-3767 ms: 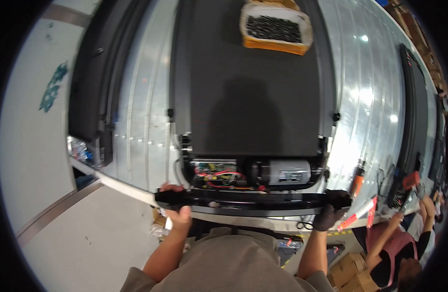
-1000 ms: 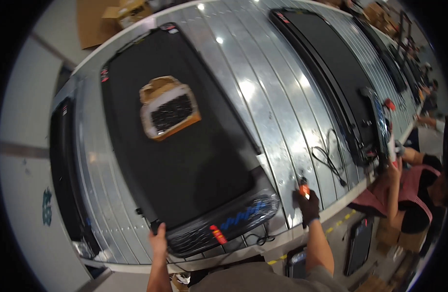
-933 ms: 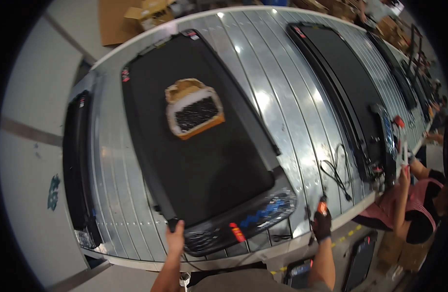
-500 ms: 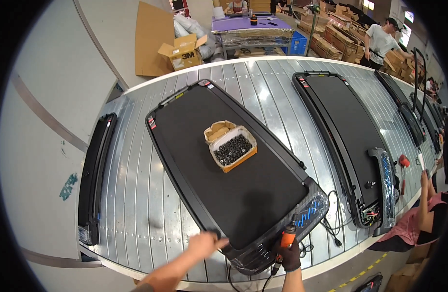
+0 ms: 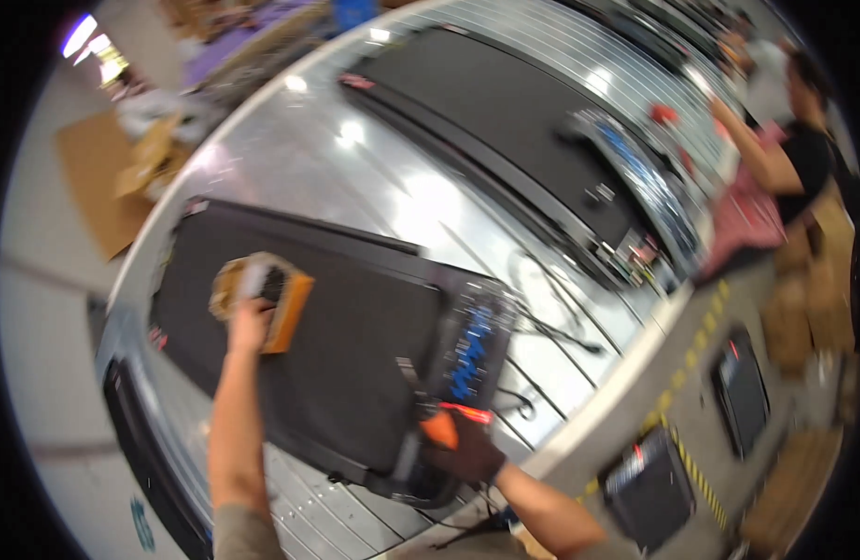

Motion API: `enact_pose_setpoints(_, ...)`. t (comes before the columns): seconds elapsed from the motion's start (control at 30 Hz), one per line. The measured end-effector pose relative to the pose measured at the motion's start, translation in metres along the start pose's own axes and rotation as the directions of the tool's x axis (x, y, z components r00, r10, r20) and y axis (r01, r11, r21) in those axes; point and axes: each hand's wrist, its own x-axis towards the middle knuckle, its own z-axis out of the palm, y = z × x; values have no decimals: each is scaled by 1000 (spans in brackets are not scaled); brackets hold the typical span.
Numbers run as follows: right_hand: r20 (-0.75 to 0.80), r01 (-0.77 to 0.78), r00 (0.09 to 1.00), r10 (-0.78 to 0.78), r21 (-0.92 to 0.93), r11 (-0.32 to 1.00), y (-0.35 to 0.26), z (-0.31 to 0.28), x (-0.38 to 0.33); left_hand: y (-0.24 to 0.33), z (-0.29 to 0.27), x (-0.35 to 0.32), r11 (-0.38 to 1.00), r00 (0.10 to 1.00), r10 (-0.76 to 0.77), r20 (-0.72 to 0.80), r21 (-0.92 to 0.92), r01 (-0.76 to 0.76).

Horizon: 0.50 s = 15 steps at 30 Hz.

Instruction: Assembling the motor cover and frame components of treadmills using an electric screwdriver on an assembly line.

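A flat black treadmill (image 5: pixel 337 373) lies in front of me, its end panel (image 5: pixel 467 345) wrapped in clear film with blue marks. On its belt sits an open cardboard box of small dark screws (image 5: pixel 273 285). My left hand (image 5: pixel 251 322) reaches over the near side of that box; its fingers are smeared by motion and partly hidden among the contents. My right hand (image 5: pixel 465 450), in a dark glove, is closed around an orange-and-black power screwdriver (image 5: pixel 439 429). The tool is held over the treadmill beside the film-wrapped panel, its tip toward the belt.
A second treadmill (image 5: pixel 505 121) lies farther back on the metal-slatted table (image 5: pixel 355 177), with a loose black cable (image 5: pixel 561 331) near it. Another long black unit (image 5: pixel 150 457) is at the left. At the right a co-worker (image 5: pixel 775 177) stands by the table; black units (image 5: pixel 649 490) lie on the floor.
My view has turned to the right. My left hand has gone from the treadmill's near edge to the screw box. My right hand still holds the screwdriver, now tilted over the treadmill.
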Motion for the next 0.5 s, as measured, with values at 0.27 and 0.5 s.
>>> enact_pose_setpoints(0.27,-93,10,996,-11,-9,1000,-39,39,19,-47,-30,26,959,959,273,-77,104,-265)
enact_pose_setpoints(0.5,46,92,994,-95,56,994,-58,71,37,-139,-77,20,990,958,79,-276,-94,-109)
